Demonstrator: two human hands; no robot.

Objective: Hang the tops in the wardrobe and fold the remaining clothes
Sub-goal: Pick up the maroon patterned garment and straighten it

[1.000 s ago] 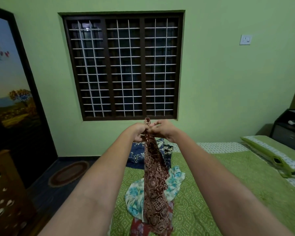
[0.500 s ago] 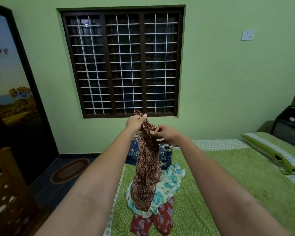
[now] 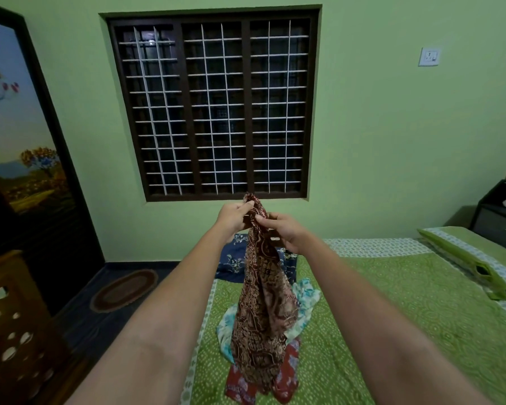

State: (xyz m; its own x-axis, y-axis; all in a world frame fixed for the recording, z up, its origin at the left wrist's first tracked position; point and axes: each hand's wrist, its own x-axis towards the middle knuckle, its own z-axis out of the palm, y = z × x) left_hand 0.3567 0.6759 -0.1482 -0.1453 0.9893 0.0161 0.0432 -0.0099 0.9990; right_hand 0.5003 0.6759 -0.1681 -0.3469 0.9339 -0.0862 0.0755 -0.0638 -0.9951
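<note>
Brown patterned garment (image 3: 262,311) held up over the bed (image 3: 406,302)
Left hand (image 3: 233,216) and right hand (image 3: 284,232) both pinch its bunched top, apparently a neckline.

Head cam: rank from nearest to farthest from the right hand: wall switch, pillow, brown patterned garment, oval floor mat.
1. brown patterned garment: gripped at its top by the right hand, with the left hand alongside.
2. oval floor mat: on the floor, lower left, beside the bed.
3. pillow: far right, at the bed's edge.
4. wall switch: high on the wall, upper right.
Mat and pillow are close to call.
</note>
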